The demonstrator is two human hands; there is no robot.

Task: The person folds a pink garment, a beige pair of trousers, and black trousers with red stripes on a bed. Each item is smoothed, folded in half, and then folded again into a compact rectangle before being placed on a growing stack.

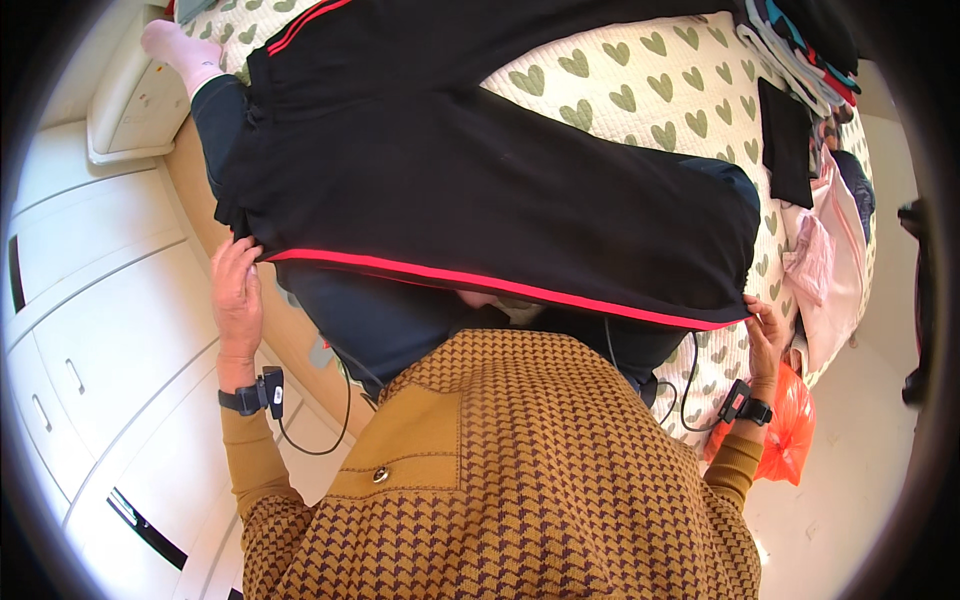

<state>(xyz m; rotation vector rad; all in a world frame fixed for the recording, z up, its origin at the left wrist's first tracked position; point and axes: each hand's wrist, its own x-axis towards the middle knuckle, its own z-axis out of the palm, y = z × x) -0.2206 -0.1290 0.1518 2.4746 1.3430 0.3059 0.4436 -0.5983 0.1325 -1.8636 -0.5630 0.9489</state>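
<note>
A pair of black trousers point(465, 180) with red side stripes lies spread across the bed and over my legs. My left hand point(238, 289) pinches the waistband corner at the left. At the far end of the near red stripe point(517, 289), my right hand point(763, 330) grips the hem of the near leg. The stripe's edge is drawn nearly straight between both hands. The other trouser leg reaches away toward the top right, its end partly hidden. My foot in a pink sock point(184, 52) sticks out beyond the waistband.
The bed has a quilted cover with green hearts point(664, 86). On its right are a stack of folded clothes point(795, 52), a folded black cloth point(784, 142) and pink garments point(829, 255). An orange plastic bag point(787, 435) stands beside the bed. White cabinets point(112, 322) line the left. Cables hang from both wrist devices.
</note>
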